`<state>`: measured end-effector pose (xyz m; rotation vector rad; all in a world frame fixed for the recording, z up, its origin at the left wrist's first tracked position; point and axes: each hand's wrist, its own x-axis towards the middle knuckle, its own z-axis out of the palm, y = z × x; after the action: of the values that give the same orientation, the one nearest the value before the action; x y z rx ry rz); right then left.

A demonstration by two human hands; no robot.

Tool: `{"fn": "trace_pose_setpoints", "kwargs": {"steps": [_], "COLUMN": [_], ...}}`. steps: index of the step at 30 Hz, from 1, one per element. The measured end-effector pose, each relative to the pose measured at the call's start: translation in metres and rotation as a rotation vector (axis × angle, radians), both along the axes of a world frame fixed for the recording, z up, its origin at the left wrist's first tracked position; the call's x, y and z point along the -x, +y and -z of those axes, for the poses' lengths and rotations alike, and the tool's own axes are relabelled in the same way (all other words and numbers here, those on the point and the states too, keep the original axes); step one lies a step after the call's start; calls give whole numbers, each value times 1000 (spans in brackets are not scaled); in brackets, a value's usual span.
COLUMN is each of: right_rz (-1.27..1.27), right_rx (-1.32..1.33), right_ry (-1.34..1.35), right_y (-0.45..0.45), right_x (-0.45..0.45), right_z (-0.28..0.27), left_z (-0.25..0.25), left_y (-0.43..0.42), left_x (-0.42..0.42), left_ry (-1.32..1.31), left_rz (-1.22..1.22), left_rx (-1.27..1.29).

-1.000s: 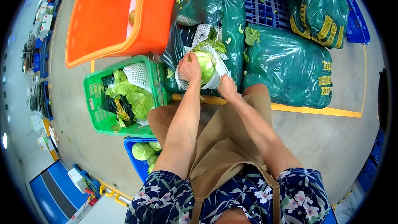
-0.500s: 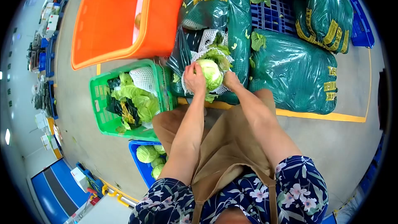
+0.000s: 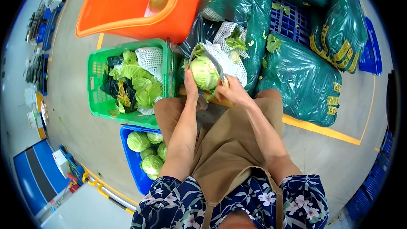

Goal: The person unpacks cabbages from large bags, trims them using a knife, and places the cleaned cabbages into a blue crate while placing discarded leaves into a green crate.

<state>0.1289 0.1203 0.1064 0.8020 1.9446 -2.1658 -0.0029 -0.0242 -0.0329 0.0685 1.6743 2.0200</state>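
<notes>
The cabbage (image 3: 204,74) sits just above the middle of the frame, its pale face bare, with white foam netting (image 3: 238,72) spread behind and to its right. The left hand (image 3: 191,85) cups its left side; the right hand (image 3: 232,91) is closed round the handle of a curved knife (image 3: 216,65), whose blade crosses the cabbage's upper right (whether it bites in, I cannot tell). This head looks unwrapped but probably only part-trimmed, since a leafy scrap (image 3: 210,97) hangs at its lower edge.

The heads in the blue crate (image 3: 137,178), lower left, seem done; the leaves in the green basket (image 3: 95,101), left of centre, look like trimmings. Much appears left, judging by the full green-wrapped bags (image 3: 301,85) at upper right.

By count: one cabbage in hand, one knife, five crated heads visible (the left forearm may hide more), at least five bags, some cut off by the frame, and one orange bin (image 3: 127,27) at upper left, with one round brown item (image 3: 158,3). Leaves overlap too much to count.
</notes>
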Motion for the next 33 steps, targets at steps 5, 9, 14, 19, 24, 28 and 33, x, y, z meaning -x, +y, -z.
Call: {"fn": "trace_pose_setpoints", "kwargs": {"steps": [5, 9, 14, 19, 24, 28, 33], "right_rz": [403, 361, 346, 294, 462, 642, 698], "right_rx": [28, -31, -520, -136, 564, 767, 912], "right_ry": [17, -287, -163, -128, 9, 168, 583], "right_y": [36, 84, 79, 35, 46, 59, 67], "right_x": [44, 24, 26, 10, -17, -40, -23], "right_z": [87, 180, 94, 100, 103, 120, 111], "left_z": [-23, -15, -42, -50, -50, -87, -144], "left_y": [14, 10, -3, 3, 22, 43, 70], "left_x": [-17, -19, -28, -46, -69, -60, -41], "left_ry": [-32, -146, -386, -351, 320, 591, 378], "left_rz": [44, 127, 151, 261, 204, 254, 232], "left_rx": [325, 265, 194, 226, 392, 354, 13]}}
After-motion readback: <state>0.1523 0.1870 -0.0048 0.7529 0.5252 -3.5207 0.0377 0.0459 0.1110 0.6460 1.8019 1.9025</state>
